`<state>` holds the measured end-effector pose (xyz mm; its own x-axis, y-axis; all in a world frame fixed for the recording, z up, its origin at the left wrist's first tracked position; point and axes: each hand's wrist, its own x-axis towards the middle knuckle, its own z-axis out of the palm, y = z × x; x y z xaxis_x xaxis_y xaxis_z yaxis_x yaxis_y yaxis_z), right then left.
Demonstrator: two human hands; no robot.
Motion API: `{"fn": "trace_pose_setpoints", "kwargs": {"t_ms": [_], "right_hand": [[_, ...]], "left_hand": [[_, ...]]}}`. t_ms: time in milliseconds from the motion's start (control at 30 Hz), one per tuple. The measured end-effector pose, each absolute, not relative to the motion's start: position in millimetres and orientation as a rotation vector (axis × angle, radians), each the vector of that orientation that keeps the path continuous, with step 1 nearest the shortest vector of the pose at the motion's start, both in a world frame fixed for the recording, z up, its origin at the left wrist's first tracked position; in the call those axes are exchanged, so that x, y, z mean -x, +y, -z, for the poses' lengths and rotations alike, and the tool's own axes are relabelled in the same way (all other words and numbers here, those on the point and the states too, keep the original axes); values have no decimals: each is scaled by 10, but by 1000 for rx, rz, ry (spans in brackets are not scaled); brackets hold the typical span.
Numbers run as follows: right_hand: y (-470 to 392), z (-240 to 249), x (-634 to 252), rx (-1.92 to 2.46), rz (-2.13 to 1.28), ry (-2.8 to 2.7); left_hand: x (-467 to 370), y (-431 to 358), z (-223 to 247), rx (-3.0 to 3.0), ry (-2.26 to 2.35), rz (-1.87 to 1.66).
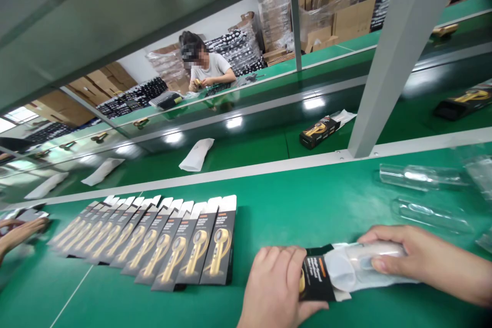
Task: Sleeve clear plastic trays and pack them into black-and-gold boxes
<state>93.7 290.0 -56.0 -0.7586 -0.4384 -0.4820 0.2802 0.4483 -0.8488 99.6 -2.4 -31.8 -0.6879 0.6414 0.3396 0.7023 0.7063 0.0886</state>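
Left hand (274, 289) is clamped on the end of a black box (317, 279), fingers curled over its top face, thumb under the near edge. The box lies flat on the green table (307, 205), near the front edge, just right of the row of boxes (154, 241).

Right hand (418, 261) is closed around a device in a clear plastic sleeve (361, 266), fingers over the top, thumb on the near side. The sleeve's end meets the open end of the black box; can't tell how far in it sits.

The row of boxes: about a dozen flat black cartons with gold print, overlapped like shingles, white tabs pointing away from the person. Left of the row, another person's hand (21, 233) rests on the table at the frame edge, touching some dark packs.

Right of the row and beyond the right hand, clear plastic trays (423, 177) lie on the table, well apart from the row.

Behind the row, past the white rail, white pouches (197, 155) sit on a darker green belt, and further right a single black-and-gold box (321, 130). A grey post (388, 61) rises from the rail right of that. Far behind the row, a person in a white shirt (209, 69) works at another bench, cardboard cartons (338, 15) stacked behind.
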Motion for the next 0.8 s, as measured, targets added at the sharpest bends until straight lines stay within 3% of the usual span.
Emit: {"fn": "trace_pose_setpoints", "kwargs": {"t_ms": [233, 500, 800], "right_hand": [[2352, 408, -1015, 159, 1316, 2177], [2301, 440, -992, 156, 1203, 2276], [2898, 283, -1115, 293, 878, 3188]], "left_hand": [[-1008, -17, 298, 1109, -2656, 300], [-991, -30, 311, 1063, -2762, 315], [-373, -143, -96, 1052, -2703, 283]]}}
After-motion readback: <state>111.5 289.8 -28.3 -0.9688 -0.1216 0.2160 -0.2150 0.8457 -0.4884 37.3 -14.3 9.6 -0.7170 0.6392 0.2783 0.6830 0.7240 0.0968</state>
